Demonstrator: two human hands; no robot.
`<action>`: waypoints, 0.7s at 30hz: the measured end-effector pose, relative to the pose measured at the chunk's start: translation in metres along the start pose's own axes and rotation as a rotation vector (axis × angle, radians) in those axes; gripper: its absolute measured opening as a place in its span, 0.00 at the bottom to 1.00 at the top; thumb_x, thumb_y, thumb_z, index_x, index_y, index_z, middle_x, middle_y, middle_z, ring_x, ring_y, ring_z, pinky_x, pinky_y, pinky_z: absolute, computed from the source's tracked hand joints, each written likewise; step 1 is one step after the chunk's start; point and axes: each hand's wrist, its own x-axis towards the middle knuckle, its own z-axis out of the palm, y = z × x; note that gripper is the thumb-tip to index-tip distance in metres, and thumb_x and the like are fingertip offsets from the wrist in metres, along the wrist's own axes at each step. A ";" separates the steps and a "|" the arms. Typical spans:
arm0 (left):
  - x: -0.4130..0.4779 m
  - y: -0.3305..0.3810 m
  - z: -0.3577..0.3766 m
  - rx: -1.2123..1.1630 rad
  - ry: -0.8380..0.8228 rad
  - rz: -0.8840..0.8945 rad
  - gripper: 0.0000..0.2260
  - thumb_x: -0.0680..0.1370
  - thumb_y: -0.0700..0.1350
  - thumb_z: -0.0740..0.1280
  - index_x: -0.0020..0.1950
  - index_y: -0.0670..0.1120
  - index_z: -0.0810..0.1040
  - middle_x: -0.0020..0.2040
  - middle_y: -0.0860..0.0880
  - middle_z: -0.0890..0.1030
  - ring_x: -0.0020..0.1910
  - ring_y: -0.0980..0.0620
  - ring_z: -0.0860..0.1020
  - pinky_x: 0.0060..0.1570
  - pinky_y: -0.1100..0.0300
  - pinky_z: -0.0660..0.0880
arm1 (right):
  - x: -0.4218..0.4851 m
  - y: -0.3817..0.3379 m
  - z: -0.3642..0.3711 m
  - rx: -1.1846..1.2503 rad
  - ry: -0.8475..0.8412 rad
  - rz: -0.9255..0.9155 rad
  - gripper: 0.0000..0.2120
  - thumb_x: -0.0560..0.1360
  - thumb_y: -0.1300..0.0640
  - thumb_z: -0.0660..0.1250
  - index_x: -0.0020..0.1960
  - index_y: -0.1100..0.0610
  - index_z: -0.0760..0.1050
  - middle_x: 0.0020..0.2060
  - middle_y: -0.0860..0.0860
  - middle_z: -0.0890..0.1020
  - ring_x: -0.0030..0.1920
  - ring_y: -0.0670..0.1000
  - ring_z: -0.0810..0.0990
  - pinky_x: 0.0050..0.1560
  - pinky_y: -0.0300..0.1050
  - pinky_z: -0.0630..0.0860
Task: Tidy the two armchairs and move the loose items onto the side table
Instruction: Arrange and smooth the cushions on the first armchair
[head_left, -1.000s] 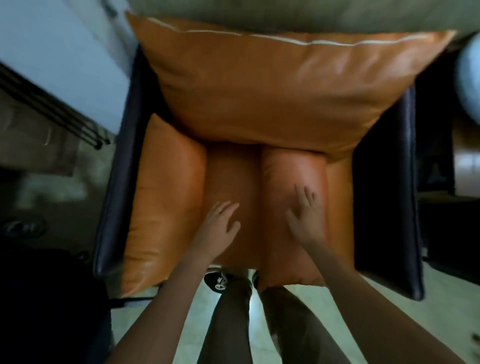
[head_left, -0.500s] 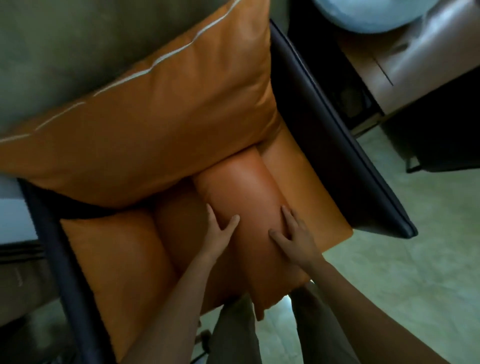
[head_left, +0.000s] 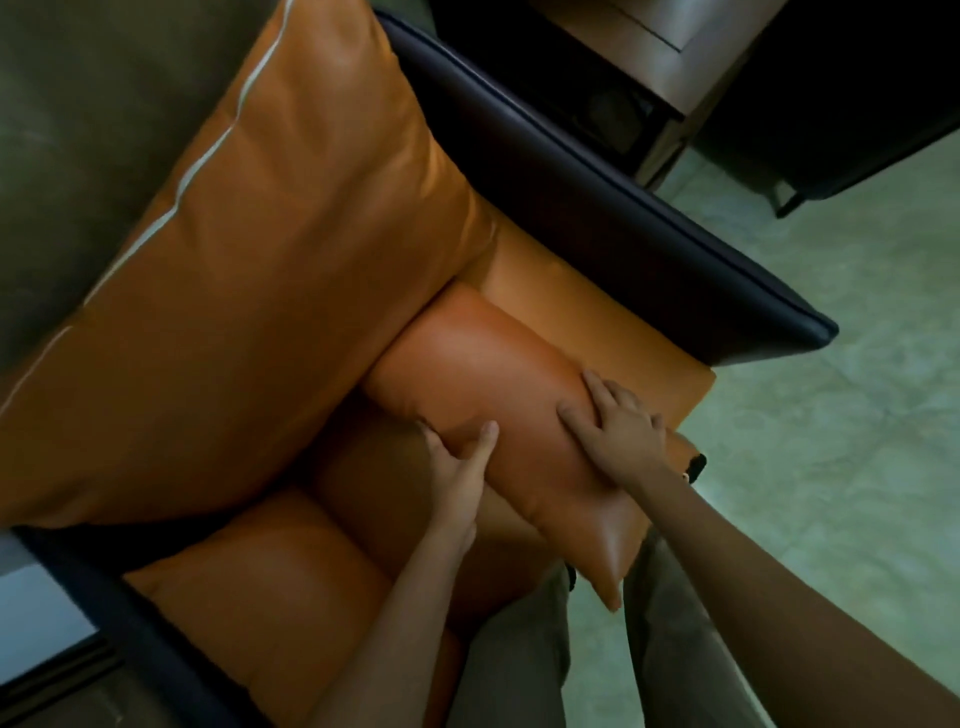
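Nearest, the person's two trouser legs (head_left: 524, 649) stand at the front edge of the armchair (head_left: 597, 208), over pale green floor (head_left: 831, 415); both bare forearms reach forward from the near right; the left hand (head_left: 457, 467) clasps the left side of a long orange bolster cushion (head_left: 483, 384), thumb on top and fingers tucked underneath; the right hand (head_left: 621, 431) lies palm down on the bolster's right side, fingers spread and pressing rather than closed around it; the bolster lies on the orange seat cushion (head_left: 270, 587), its near corner overhanging the seat front; behind it a large orange back cushion (head_left: 260, 270) leans against the chair back; farther right, past the dark armrest, stands a brown side table (head_left: 670, 57)
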 end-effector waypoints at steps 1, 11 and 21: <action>-0.004 -0.001 0.004 -0.017 -0.021 0.012 0.51 0.65 0.65 0.78 0.79 0.65 0.49 0.75 0.53 0.69 0.69 0.51 0.73 0.69 0.44 0.72 | 0.001 0.003 -0.002 0.008 0.013 0.013 0.34 0.77 0.26 0.45 0.80 0.37 0.50 0.79 0.48 0.61 0.78 0.53 0.57 0.75 0.64 0.52; -0.033 0.019 0.069 0.024 -0.107 0.099 0.50 0.70 0.65 0.74 0.80 0.63 0.43 0.73 0.56 0.67 0.66 0.57 0.73 0.68 0.53 0.72 | -0.001 0.038 -0.042 0.163 0.064 0.120 0.33 0.78 0.28 0.49 0.79 0.39 0.56 0.78 0.52 0.63 0.75 0.61 0.62 0.73 0.60 0.61; -0.010 0.064 0.121 0.378 -0.395 0.344 0.43 0.76 0.62 0.70 0.82 0.56 0.47 0.82 0.56 0.50 0.78 0.55 0.55 0.74 0.55 0.61 | 0.019 0.075 -0.101 0.171 0.111 0.173 0.35 0.77 0.27 0.50 0.79 0.41 0.59 0.75 0.57 0.68 0.71 0.63 0.69 0.69 0.59 0.67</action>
